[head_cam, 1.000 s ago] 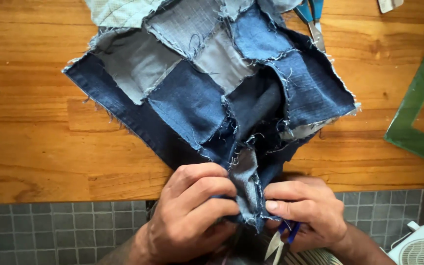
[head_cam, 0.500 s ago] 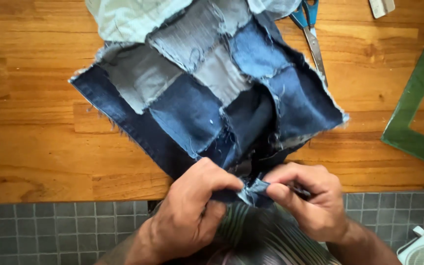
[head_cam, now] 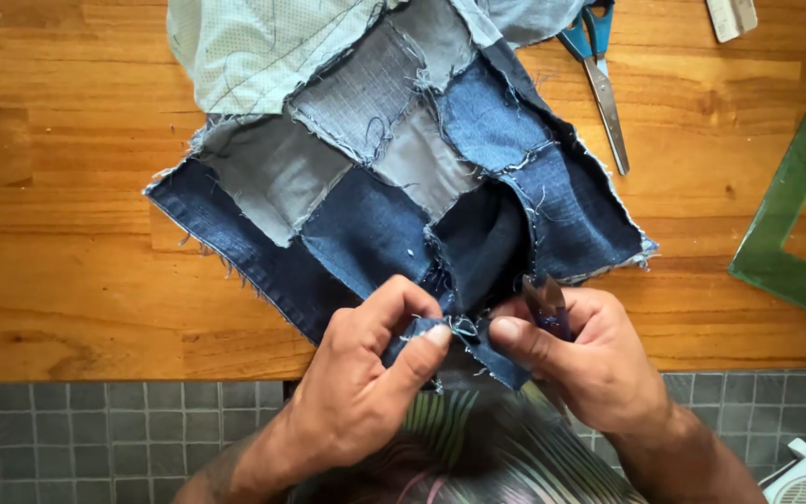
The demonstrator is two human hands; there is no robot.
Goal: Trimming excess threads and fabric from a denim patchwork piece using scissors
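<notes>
Hands: both hands meet at the near corner of the patchwork cloth, at the front edge of the surface.
Left hand (head_cam: pixel 366 373): its thumb and fingers pinch the frayed corner of the cloth tight.
Right hand (head_cam: pixel 580 359): its thumb and first finger pinch the same corner from the other side, and the hand also grips a small dark blue tool (head_cam: pixel 545 303) that pokes up from its fist. I cannot tell just what kind of tool it is.
Surface (head_cam: pixel 58 233): brown wood with stripes in it, lying all around the cloth.
Patchwork cloth (head_cam: pixel 394 187): big, made of jean squares in dark blue, mid blue and grey, with fuzzy raw seams. It lies spread on the surface, and its near corner hangs past the edge into the hands.
Pale cloth (head_cam: pixel 254 47): light green with tiny dots, lying on the far left part of the patchwork cloth.
Green ruler (head_cam: pixel 795 224): a see-through green triangle shape, well to the right of the patchwork cloth.
Scissors (head_cam: pixel 599 65): blue handles, long silver blades, lying just beside the far right edge of the patchwork cloth.
Floor (head_cam: pixel 95 439): small grey tiles, seen below the front edge of the surface, left of the patchwork cloth's near corner.
</notes>
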